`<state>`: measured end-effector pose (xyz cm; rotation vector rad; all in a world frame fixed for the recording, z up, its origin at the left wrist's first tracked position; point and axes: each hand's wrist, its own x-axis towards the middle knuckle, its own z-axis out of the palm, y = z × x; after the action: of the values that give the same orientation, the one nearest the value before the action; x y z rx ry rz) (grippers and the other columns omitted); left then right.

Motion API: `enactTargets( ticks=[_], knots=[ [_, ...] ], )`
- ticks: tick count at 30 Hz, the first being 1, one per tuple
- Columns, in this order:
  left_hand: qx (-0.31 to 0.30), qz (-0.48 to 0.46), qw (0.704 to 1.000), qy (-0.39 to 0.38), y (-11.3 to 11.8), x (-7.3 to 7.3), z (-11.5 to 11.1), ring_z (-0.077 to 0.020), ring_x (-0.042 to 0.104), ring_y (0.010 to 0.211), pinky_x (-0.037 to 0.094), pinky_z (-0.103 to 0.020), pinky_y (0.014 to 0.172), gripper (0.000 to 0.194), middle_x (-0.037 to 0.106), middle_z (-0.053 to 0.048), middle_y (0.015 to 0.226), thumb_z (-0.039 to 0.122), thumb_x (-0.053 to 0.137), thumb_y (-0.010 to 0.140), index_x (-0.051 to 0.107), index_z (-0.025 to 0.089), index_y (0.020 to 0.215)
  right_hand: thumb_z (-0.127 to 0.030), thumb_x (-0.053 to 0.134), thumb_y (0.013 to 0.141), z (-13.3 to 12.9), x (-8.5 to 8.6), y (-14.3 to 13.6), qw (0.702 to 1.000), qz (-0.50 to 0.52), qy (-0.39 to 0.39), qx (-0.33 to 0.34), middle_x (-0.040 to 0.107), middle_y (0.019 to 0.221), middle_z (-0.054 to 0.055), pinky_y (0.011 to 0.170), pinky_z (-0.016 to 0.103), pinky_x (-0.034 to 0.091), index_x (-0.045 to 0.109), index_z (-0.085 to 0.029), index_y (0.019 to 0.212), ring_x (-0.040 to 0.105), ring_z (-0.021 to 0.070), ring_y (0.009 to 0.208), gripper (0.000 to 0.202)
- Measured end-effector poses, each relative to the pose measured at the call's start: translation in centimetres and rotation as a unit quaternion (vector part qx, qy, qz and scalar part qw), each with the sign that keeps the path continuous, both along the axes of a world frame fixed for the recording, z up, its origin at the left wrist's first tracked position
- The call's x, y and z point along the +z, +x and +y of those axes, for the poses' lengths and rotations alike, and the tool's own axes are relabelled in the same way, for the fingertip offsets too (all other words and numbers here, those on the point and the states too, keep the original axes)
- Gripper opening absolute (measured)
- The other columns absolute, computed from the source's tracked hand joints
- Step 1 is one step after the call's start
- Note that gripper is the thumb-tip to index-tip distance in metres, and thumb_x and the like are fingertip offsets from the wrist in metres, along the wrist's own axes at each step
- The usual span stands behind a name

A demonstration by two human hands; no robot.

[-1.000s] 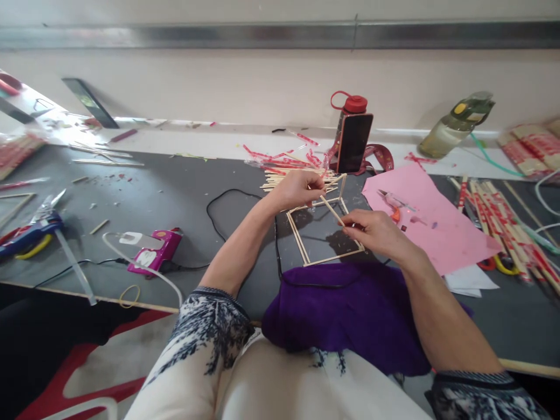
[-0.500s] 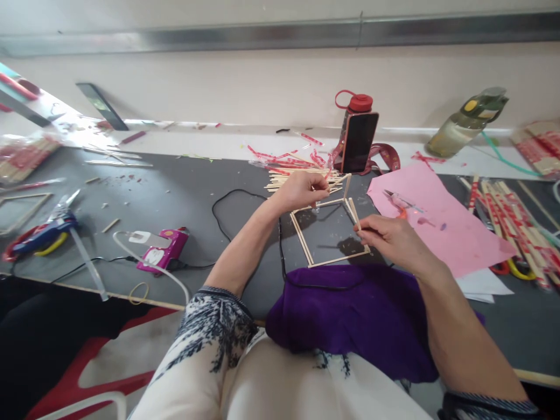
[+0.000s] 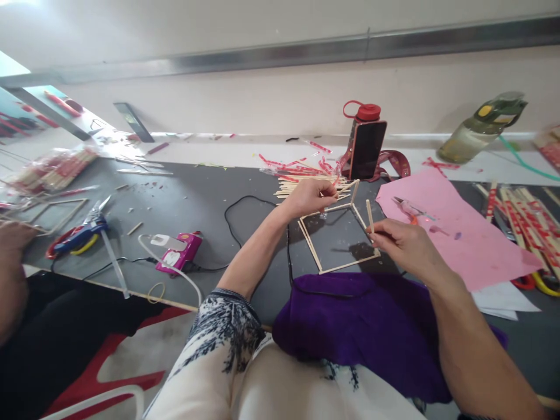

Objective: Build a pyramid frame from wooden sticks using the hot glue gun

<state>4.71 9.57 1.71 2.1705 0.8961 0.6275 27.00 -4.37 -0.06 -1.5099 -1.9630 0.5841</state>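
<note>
A square frame of thin wooden sticks (image 3: 347, 268) lies on the dark table, with a short upright stick (image 3: 355, 191) at its far right corner. My left hand (image 3: 310, 198) is closed in a pinch above the frame's far side, on a thin wooden stick (image 3: 347, 188) whose other end meets the top of that upright. Between the thumb and fingers of my right hand (image 3: 400, 242), another wooden stick (image 3: 370, 213) stands nearly upright beside the frame's right side. My fingers hide its lower end. Behind my left hand lies a pile of loose sticks (image 3: 286, 186).
A phone (image 3: 368, 150) leans on a red-capped bottle (image 3: 365, 111). Pink paper (image 3: 464, 239) carries a small pointed tool (image 3: 409, 207). A magenta box (image 3: 186, 248) with cables, scissors (image 3: 81, 233) and another person's hand (image 3: 17, 233) are leftward. Purple cloth (image 3: 350, 326) overlaps the front edge.
The stick in my right hand has swung from leaning left to nearly upright. My left hand keeps its pinch. The view has shifted, and another person's hand now shows at the left.
</note>
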Motion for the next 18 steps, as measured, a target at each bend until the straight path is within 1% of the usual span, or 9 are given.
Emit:
enactTargets(
  ticks=[5,8,12,15,18],
  knots=[
    [-0.001,0.006,1.0,0.001,-0.1,-0.1,-0.1,-0.0066,0.056,0.052,0.04,-0.019,0.056,0.013,0.062,0.003,0.063,0.021,0.056,0.077,0.066,0.014,0.08,-0.016,0.055,0.085,0.0,-0.2,-0.1,1.0,0.003,0.009,-0.011,0.068,0.082,-0.001,0.064,0.024,0.044,0.065,-0.021,0.09,0.063,0.0122,0.071,0.012],
    [0.014,0.024,0.999,0.037,0.2,0.0,-0.1,-0.0077,0.057,0.058,0.04,-0.02,0.058,0.012,0.065,0.001,0.067,0.022,0.058,0.075,0.067,0.014,0.078,-0.017,0.055,0.085,0.2,-0.3,-0.2,1.0,0.01,0.016,-0.025,0.068,0.081,-0.001,0.064,0.024,0.044,0.065,-0.02,0.089,0.062,0.0126,0.071,0.012],
    [0.055,0.053,0.992,0.096,0.8,0.5,-0.3,-0.011,0.059,0.069,0.042,-0.021,0.062,0.012,0.07,-0.001,0.078,0.022,0.062,0.072,0.069,0.016,0.079,-0.019,0.053,0.086,0.4,-0.4,-0.4,0.999,0.026,0.021,-0.036,0.067,0.081,0.001,0.065,0.025,0.044,0.065,-0.019,0.088,0.062,0.0135,0.071,0.012],
    [0.081,0.086,0.985,0.124,1.3,1.0,-0.5,-0.0128,0.061,0.073,0.043,-0.023,0.064,0.015,0.071,-0.001,0.083,0.024,0.064,0.072,0.07,0.018,0.084,-0.02,0.052,0.086,0.6,-0.6,-0.4,0.999,0.03,0.01,-0.043,0.067,0.08,0.001,0.065,0.026,0.044,0.066,-0.019,0.089,0.062,0.0141,0.07,0.014],
    [0.079,0.092,0.983,0.138,1.8,1.3,-0.7,-0.0142,0.063,0.079,0.045,-0.024,0.07,0.021,0.071,-0.001,0.088,0.026,0.065,0.072,0.068,0.019,0.092,-0.021,0.052,0.086,0.7,-0.6,-0.4,0.998,0.026,0.005,-0.052,0.066,0.078,0.001,0.064,0.027,0.043,0.066,-0.019,0.089,0.062,0.0149,0.069,0.014]
  ],
)
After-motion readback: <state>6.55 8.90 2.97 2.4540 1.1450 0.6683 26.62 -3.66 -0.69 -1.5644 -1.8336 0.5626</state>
